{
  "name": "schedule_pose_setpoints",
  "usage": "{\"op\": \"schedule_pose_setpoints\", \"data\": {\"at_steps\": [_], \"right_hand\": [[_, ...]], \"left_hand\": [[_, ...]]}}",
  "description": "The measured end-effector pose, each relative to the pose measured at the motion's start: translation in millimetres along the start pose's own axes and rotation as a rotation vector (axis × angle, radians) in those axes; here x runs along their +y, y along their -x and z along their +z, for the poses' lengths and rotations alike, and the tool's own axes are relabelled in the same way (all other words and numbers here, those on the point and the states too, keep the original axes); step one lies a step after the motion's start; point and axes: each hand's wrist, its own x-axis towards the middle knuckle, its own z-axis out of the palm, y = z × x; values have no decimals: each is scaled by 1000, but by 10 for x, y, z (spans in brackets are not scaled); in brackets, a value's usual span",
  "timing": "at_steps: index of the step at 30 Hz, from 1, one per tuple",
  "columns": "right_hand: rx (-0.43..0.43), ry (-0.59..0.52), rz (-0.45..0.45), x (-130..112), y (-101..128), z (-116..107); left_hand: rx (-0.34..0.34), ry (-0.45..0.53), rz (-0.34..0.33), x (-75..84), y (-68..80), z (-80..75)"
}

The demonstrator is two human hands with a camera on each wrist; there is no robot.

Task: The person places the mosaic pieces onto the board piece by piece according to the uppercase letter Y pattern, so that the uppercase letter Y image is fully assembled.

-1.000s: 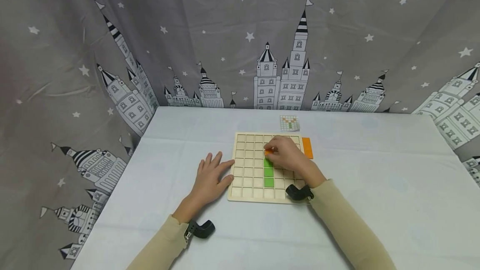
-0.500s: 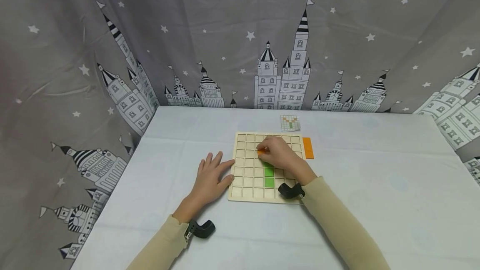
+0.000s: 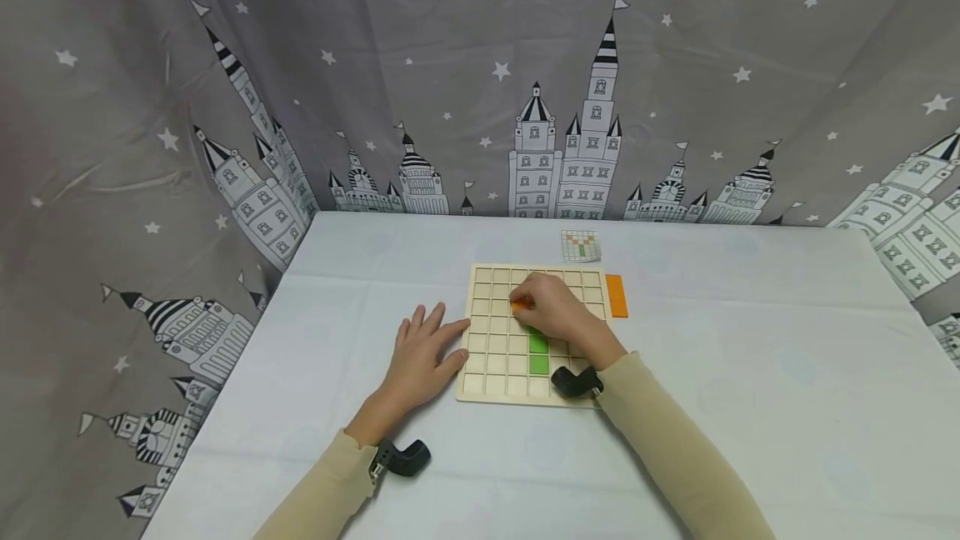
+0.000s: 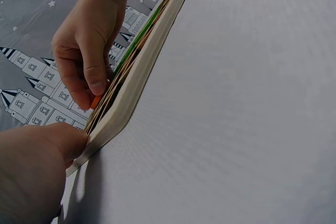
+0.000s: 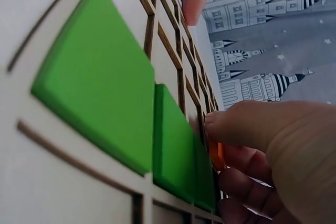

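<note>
A wooden grid board (image 3: 487, 361) lies on the table. A column of green tiles (image 3: 537, 354) fills cells in its middle; they show close up as green tiles (image 5: 105, 87) in the right wrist view. My right hand (image 3: 527, 303) hovers over the board's upper middle and pinches a small orange tile (image 3: 517, 304), which the wrist views show as an orange tile (image 4: 95, 102) and an orange tile (image 5: 220, 156) low over the cells. My left hand (image 3: 435, 333) lies flat on the table, fingers straight, touching the board's left edge (image 4: 131, 98).
Orange tiles (image 3: 616, 296) lie against the board's right edge. A small pattern card (image 3: 581, 246) sits behind the board. A grey curtain (image 3: 480, 82) with castle prints hangs behind and beside the pale tablecloth (image 3: 750, 357).
My right hand has carried the orange tile leftward over the board, about one to two cells. My left hand has stayed where it was.
</note>
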Motion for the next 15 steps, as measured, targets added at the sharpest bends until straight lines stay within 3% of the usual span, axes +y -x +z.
{"op": "schedule_pose_setpoints", "data": {"at_steps": [15], "right_hand": [[11, 4, 7, -4, -21, 33]], "left_hand": [[-3, -1, -6, -2, 0, 2]]}}
